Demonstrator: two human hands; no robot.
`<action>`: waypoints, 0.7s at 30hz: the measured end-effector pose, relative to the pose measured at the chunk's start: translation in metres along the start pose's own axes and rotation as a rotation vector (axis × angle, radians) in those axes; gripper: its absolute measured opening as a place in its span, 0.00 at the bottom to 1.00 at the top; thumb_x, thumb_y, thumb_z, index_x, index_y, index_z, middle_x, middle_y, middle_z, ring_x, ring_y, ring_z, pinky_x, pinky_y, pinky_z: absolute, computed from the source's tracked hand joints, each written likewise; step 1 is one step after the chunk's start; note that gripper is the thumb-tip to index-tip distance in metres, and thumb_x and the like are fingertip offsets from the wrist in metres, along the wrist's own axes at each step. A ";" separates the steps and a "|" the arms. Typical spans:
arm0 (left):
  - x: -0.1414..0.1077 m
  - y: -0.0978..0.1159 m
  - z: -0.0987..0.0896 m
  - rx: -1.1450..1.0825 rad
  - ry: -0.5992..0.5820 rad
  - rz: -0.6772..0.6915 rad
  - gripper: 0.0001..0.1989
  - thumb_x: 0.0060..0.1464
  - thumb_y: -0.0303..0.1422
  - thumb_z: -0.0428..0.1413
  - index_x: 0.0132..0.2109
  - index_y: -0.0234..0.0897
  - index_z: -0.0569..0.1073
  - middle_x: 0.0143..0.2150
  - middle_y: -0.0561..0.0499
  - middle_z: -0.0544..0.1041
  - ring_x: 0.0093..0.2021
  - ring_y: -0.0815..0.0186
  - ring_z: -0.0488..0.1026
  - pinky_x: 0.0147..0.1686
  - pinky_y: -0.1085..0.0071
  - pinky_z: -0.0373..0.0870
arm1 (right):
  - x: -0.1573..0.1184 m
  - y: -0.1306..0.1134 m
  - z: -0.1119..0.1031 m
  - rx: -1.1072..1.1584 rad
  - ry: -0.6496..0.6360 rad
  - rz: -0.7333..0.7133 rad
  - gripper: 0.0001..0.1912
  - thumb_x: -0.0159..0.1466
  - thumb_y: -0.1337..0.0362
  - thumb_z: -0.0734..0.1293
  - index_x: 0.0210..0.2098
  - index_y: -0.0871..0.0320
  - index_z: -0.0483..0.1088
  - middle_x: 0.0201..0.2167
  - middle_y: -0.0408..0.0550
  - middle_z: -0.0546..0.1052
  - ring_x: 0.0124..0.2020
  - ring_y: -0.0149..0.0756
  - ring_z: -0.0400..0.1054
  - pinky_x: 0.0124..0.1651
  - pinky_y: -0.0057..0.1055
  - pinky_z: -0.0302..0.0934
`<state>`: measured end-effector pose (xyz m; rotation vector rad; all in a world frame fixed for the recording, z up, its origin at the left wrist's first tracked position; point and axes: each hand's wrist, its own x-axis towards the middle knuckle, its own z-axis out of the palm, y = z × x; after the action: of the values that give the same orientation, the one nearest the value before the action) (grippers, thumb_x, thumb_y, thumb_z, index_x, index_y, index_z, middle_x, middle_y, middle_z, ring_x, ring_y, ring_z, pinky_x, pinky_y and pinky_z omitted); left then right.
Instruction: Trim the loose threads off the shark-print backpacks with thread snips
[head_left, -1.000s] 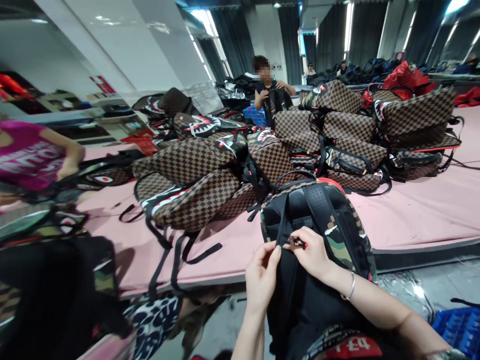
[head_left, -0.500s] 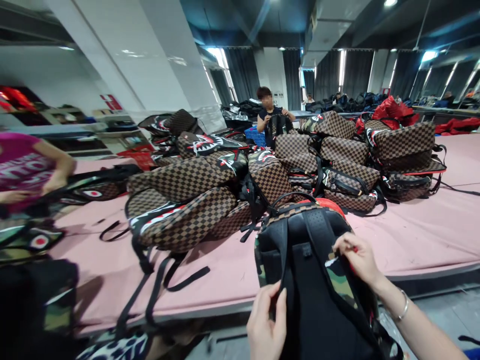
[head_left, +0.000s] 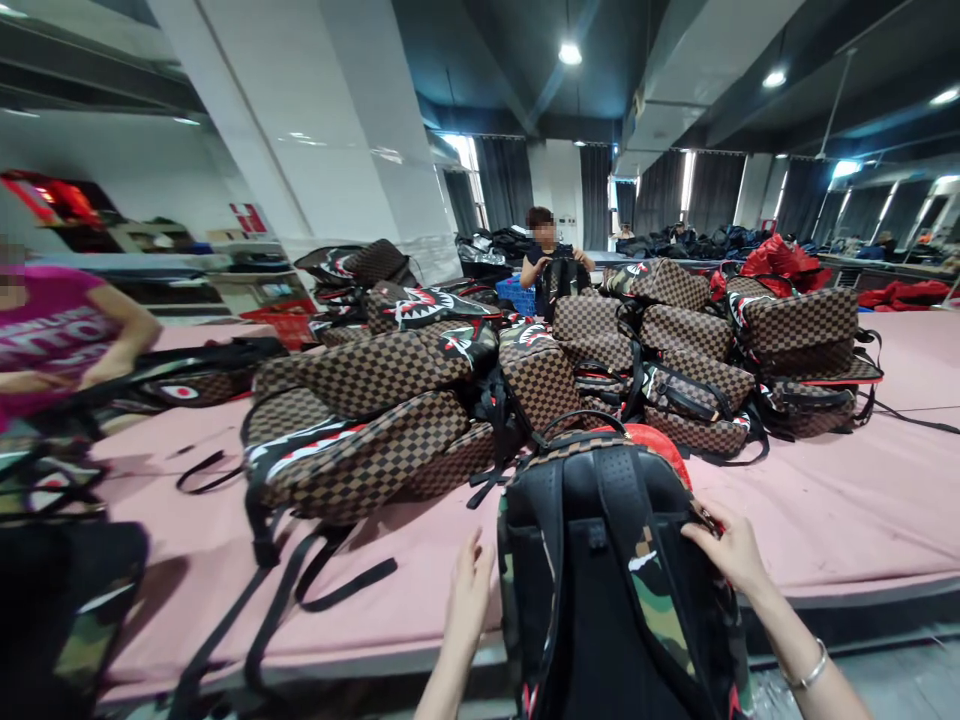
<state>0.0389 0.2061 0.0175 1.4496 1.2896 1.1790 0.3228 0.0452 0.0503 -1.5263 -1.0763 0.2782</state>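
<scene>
A black backpack (head_left: pixel 600 580) with camouflage trim stands upright in front of me, its straps and back panel facing me and a red lining edge showing at its top right. My right hand (head_left: pixel 724 545) pinches the bag's upper right edge, with a bangle on that wrist. Just off the bag's left side is my left hand (head_left: pixel 471 585), fingers apart and holding nothing. Behind the bag, brown checkered backpacks (head_left: pixel 375 455) with shark-mouth prints are heaped on the pink table (head_left: pixel 817 500).
Loose black straps (head_left: pixel 349 590) trail over the near table edge. At the left a person in a pink shirt (head_left: pixel 67 320) handles a bag. Another person (head_left: pixel 546 245) holds a black bag beyond the pile. Camouflage and black bags (head_left: pixel 67 600) lie at the lower left.
My left hand has let go of the strap and moved left, away from the bag. My right hand has shifted slightly along the bag's right edge. The view has tilted up a little.
</scene>
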 end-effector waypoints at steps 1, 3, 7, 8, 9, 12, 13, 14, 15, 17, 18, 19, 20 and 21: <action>0.002 -0.002 0.002 -0.028 -0.049 -0.039 0.22 0.49 0.48 0.51 0.44 0.37 0.72 0.51 0.42 0.72 0.55 0.53 0.65 0.54 0.55 0.61 | -0.005 -0.002 0.000 0.017 0.011 -0.007 0.19 0.49 0.60 0.71 0.41 0.59 0.74 0.34 0.49 0.78 0.36 0.43 0.72 0.41 0.38 0.68; -0.004 -0.003 0.004 -0.086 -0.139 -0.088 0.22 0.50 0.49 0.50 0.44 0.38 0.73 0.50 0.43 0.73 0.53 0.54 0.67 0.53 0.56 0.63 | -0.017 -0.006 -0.003 0.037 0.052 -0.008 0.21 0.49 0.61 0.72 0.42 0.59 0.73 0.34 0.49 0.78 0.35 0.43 0.73 0.39 0.36 0.69; -0.018 0.015 -0.002 -0.116 -0.094 -0.038 0.21 0.49 0.49 0.52 0.42 0.40 0.74 0.45 0.47 0.77 0.51 0.52 0.69 0.51 0.55 0.65 | -0.037 -0.021 -0.015 -0.031 0.165 -0.067 0.18 0.52 0.61 0.71 0.42 0.57 0.73 0.37 0.50 0.78 0.37 0.43 0.73 0.38 0.34 0.71; -0.017 0.024 -0.005 -0.119 -0.082 -0.006 0.22 0.48 0.50 0.52 0.42 0.39 0.75 0.43 0.47 0.77 0.50 0.52 0.70 0.50 0.56 0.66 | -0.041 -0.028 -0.019 -0.059 0.207 -0.123 0.18 0.52 0.62 0.70 0.43 0.56 0.73 0.38 0.50 0.78 0.37 0.44 0.73 0.39 0.34 0.71; -0.014 0.035 -0.008 -0.124 -0.071 0.028 0.22 0.47 0.50 0.53 0.42 0.39 0.75 0.43 0.48 0.77 0.49 0.52 0.70 0.50 0.56 0.66 | -0.044 -0.035 -0.023 -0.088 0.264 -0.190 0.18 0.52 0.63 0.70 0.44 0.55 0.72 0.39 0.50 0.78 0.38 0.44 0.73 0.40 0.34 0.71; 0.006 0.073 -0.014 -0.180 -0.046 0.147 0.23 0.45 0.51 0.54 0.42 0.39 0.75 0.42 0.49 0.77 0.49 0.53 0.70 0.50 0.60 0.66 | -0.054 -0.056 -0.028 -0.172 0.443 -0.387 0.22 0.53 0.65 0.70 0.48 0.52 0.70 0.41 0.50 0.77 0.37 0.45 0.74 0.42 0.37 0.70; 0.016 0.085 -0.015 -0.210 -0.036 0.193 0.23 0.44 0.50 0.55 0.41 0.39 0.75 0.42 0.48 0.77 0.49 0.54 0.69 0.50 0.61 0.66 | -0.057 -0.061 -0.025 -0.194 0.483 -0.433 0.23 0.54 0.66 0.70 0.50 0.51 0.69 0.41 0.50 0.77 0.37 0.45 0.74 0.42 0.39 0.70; 0.026 0.097 -0.016 -0.237 -0.027 0.238 0.23 0.43 0.50 0.56 0.41 0.38 0.75 0.42 0.48 0.77 0.49 0.55 0.69 0.50 0.62 0.66 | -0.061 -0.064 -0.020 -0.214 0.504 -0.467 0.24 0.54 0.66 0.69 0.51 0.51 0.68 0.41 0.50 0.77 0.37 0.46 0.74 0.41 0.40 0.70; 0.037 0.108 -0.017 -0.257 -0.017 0.275 0.23 0.42 0.49 0.57 0.41 0.38 0.75 0.41 0.48 0.77 0.49 0.55 0.69 0.50 0.63 0.66 | -0.064 -0.066 -0.012 -0.228 0.506 -0.488 0.24 0.55 0.66 0.68 0.51 0.50 0.67 0.42 0.50 0.77 0.37 0.47 0.74 0.41 0.40 0.70; 0.056 0.128 -0.019 -0.266 -0.016 0.312 0.23 0.40 0.47 0.59 0.41 0.36 0.75 0.42 0.46 0.77 0.49 0.55 0.69 0.50 0.64 0.66 | -0.067 -0.063 0.013 -0.240 0.476 -0.503 0.26 0.55 0.65 0.68 0.53 0.50 0.65 0.43 0.51 0.76 0.39 0.49 0.73 0.40 0.41 0.71; 0.062 0.137 -0.020 -0.266 -0.016 0.317 0.24 0.41 0.47 0.59 0.42 0.36 0.74 0.43 0.46 0.77 0.50 0.55 0.69 0.50 0.64 0.66 | -0.067 -0.059 0.029 -0.238 0.444 -0.509 0.27 0.56 0.65 0.67 0.55 0.49 0.64 0.44 0.51 0.75 0.40 0.49 0.73 0.39 0.41 0.71; 0.065 0.145 -0.021 -0.276 -0.004 0.327 0.24 0.42 0.46 0.58 0.44 0.36 0.74 0.46 0.46 0.75 0.51 0.56 0.68 0.51 0.64 0.65 | -0.064 -0.055 0.046 -0.228 0.407 -0.523 0.28 0.56 0.65 0.67 0.56 0.50 0.62 0.45 0.51 0.75 0.41 0.49 0.72 0.39 0.40 0.72; 0.064 0.152 -0.021 -0.288 0.015 0.349 0.24 0.45 0.46 0.57 0.47 0.36 0.72 0.49 0.45 0.74 0.53 0.57 0.67 0.53 0.64 0.63 | -0.060 -0.052 0.063 -0.208 0.369 -0.555 0.29 0.56 0.66 0.67 0.57 0.50 0.61 0.46 0.51 0.74 0.42 0.48 0.72 0.40 0.40 0.72; 0.061 0.159 -0.021 -0.293 0.036 0.385 0.24 0.47 0.45 0.55 0.49 0.37 0.71 0.53 0.45 0.72 0.54 0.58 0.66 0.55 0.64 0.61 | -0.054 -0.048 0.080 -0.183 0.333 -0.597 0.29 0.57 0.68 0.65 0.58 0.50 0.59 0.47 0.51 0.73 0.44 0.47 0.71 0.41 0.41 0.71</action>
<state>0.0518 0.2486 0.1827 1.4978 0.8340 1.5786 0.2151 0.0521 0.0492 -1.2766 -1.2503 -0.4812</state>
